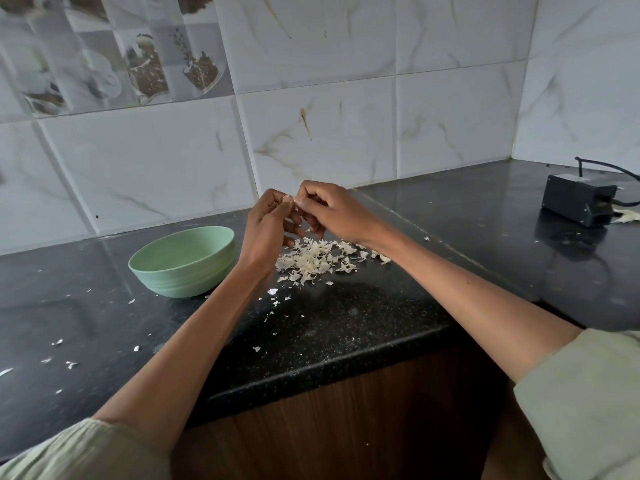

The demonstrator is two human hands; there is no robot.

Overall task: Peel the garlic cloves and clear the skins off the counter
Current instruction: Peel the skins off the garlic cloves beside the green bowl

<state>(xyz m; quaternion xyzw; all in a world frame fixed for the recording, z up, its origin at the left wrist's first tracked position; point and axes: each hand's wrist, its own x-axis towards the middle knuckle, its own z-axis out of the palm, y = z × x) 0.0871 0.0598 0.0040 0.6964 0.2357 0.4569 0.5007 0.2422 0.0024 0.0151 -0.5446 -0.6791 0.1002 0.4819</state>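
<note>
A green bowl (181, 261) sits at left on the worktop (346, 317). Above the skins (313, 258), the left hand (268, 225) pinches a small, light garlic clove (288, 201); right hand (323, 209) fingers pinch its papery, fragile skin, probably best taken at a loose edge.

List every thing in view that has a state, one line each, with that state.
garlic clove: held up over the counter, pinched between both hands, mostly hidden.
left hand: fingers curled round the clove.
right hand: fingertips pinching at the clove.
skins: heaped loose on the counter under the hands, stray flakes scattered around.
green bowl: upright beside the heap; contents not visible.
black adapter: lying on the counter, cable attached.
</note>
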